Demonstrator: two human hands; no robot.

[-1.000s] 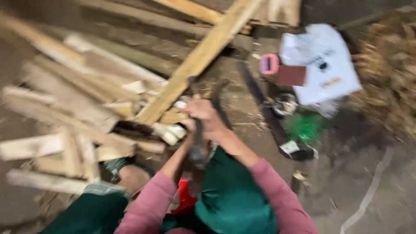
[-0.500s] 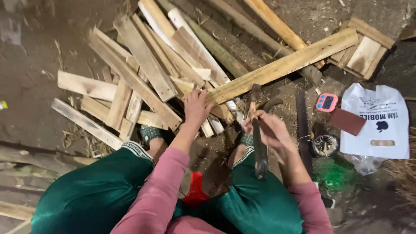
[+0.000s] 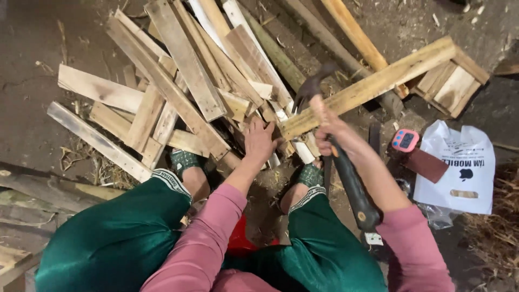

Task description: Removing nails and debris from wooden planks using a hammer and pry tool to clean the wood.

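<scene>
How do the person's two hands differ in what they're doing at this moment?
The left hand lies flat, fingers spread, on the wood scraps; the right hand is closed round a hammer. The left holds nothing; the right grips near the hammer's head. Both wear pink sleeves.

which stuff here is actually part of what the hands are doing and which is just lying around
In use:
right hand gripping the hammer
left hand pressed on the pile of wood slats
long plank beside the hammer head

Lying about:
white plastic bag
small pink device
brown flat piece
dry straw
</scene>
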